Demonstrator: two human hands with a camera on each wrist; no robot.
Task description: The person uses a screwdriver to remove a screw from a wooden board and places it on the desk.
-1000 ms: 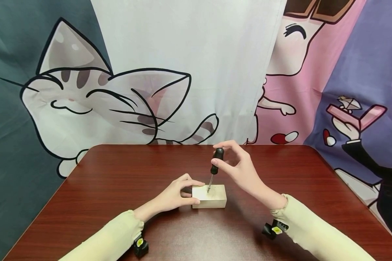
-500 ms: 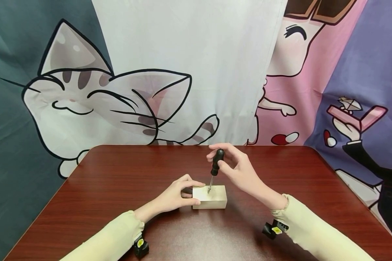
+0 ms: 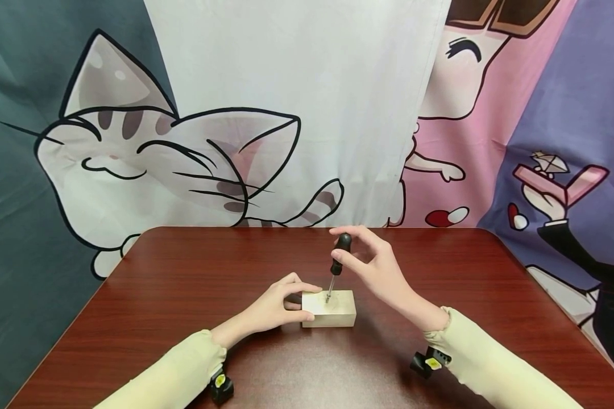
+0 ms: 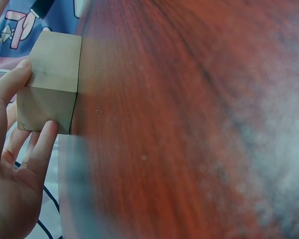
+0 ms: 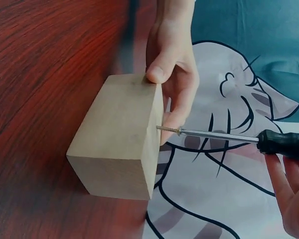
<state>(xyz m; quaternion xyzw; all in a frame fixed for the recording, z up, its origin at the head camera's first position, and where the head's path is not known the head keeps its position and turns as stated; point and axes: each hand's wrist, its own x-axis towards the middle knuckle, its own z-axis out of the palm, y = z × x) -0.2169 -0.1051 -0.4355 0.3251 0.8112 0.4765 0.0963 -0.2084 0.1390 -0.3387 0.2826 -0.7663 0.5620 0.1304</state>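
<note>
A pale wooden block (image 3: 340, 320) stands on the table, and my left hand (image 3: 275, 307) grips its left end between thumb and fingers. From the block's top face a brass-coloured screw (image 5: 168, 130) sticks out, part of its length showing. The tip of a screwdriver (image 5: 219, 135) with a black handle meets the screw head. My right hand (image 3: 378, 264) holds that handle, thumb on its near side and fingers behind it. The screwdriver leans slightly to the right in the head view. In the left wrist view, fingertips press the end of the block, while the screw is hidden.
The reddish-brown wooden table (image 3: 184, 272) reaches back to a hanging cloth (image 3: 307, 85) printed with cartoon figures. Small black wrist cameras are strapped under both sleeves, the right one (image 3: 423, 362) hanging close over the table.
Half a second ago my right thumb and fingers were swung round to the handle's sides; now the thumb is back across its front. Block and left hand stay in place.
</note>
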